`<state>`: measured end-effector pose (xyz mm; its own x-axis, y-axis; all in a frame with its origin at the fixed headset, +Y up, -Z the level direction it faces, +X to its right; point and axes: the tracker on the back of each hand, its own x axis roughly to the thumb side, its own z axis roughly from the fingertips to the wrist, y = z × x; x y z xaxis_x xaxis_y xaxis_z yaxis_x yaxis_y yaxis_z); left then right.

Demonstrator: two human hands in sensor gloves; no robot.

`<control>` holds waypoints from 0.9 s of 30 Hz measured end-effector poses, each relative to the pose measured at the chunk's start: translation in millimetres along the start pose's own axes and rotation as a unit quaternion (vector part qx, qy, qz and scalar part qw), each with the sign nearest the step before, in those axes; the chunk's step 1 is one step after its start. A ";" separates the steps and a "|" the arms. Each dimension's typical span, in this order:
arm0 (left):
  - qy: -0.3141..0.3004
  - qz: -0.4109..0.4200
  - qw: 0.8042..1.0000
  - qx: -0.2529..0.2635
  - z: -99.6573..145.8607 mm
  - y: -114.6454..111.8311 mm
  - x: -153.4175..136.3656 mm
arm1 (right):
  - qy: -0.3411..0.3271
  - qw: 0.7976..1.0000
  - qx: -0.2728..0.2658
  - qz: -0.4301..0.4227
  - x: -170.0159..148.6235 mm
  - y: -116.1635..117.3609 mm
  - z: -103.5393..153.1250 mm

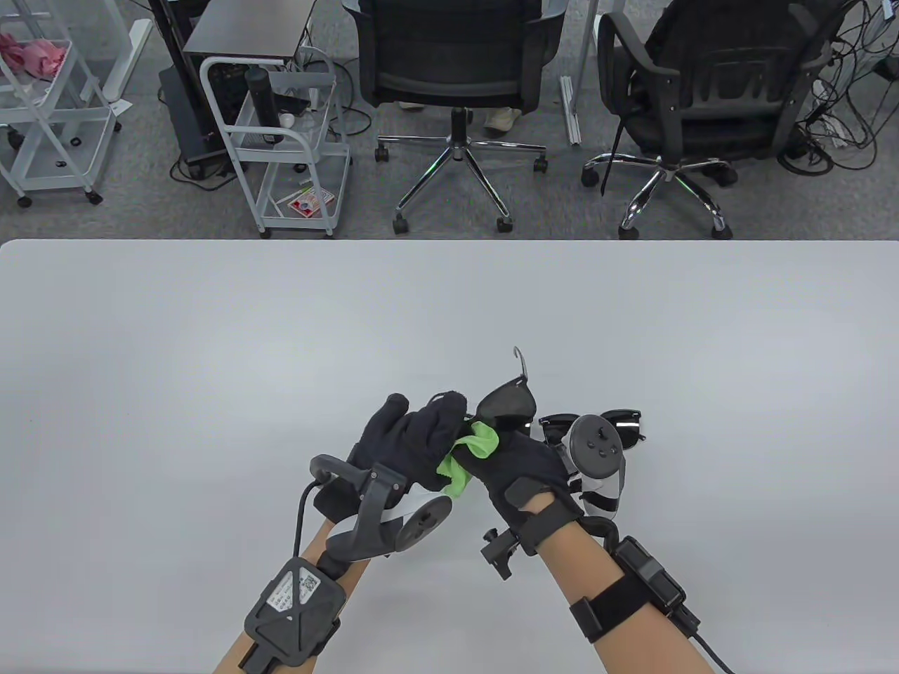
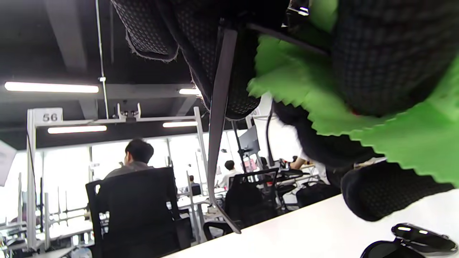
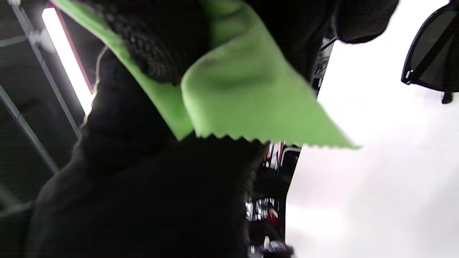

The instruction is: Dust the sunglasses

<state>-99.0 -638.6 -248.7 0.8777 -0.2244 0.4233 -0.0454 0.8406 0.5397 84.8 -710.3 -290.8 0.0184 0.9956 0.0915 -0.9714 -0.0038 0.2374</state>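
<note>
A dark pair of sunglasses (image 1: 507,400) is held up above the table between both hands, one temple arm (image 1: 520,359) pointing away. My left hand (image 1: 421,415) grips the sunglasses; in the left wrist view the temple arm (image 2: 219,107) runs down past my fingers (image 2: 229,71). My right hand (image 1: 503,439) pinches a green cloth (image 1: 469,449) against the sunglasses near the lens. The cloth also shows in the left wrist view (image 2: 394,118) and in the right wrist view (image 3: 244,104). The contact point is hidden by the gloves.
A second pair of dark sunglasses (image 1: 624,421) lies on the white table (image 1: 211,365) just right of my right hand, partly behind its tracker; it shows in the left wrist view (image 2: 412,240) and the right wrist view (image 3: 434,50). Office chairs (image 1: 456,63) stand beyond the far edge.
</note>
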 end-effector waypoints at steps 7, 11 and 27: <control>0.002 0.044 0.999 -0.025 -1.8 -1.6 2.3 | -0.020 1.000 -0.003 0.022 -1.7 -9.4 -0.6; 0.007 0.045 0.998 -0.035 -2.0 -6.1 0.0 | 0.007 0.999 0.044 -0.028 -13.0 -8.6 -4.1; 0.037 0.080 0.994 -0.061 -5.5 -16.3 -4.1 | 0.036 0.997 0.054 -0.048 -23.8 -6.9 -11.9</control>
<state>-99.3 -648.7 -263.3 0.8963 -0.0495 0.4407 -0.1338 0.9173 0.3751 88.3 -732.9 -306.1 0.0890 0.9960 -0.0061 -0.9349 0.0857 0.3445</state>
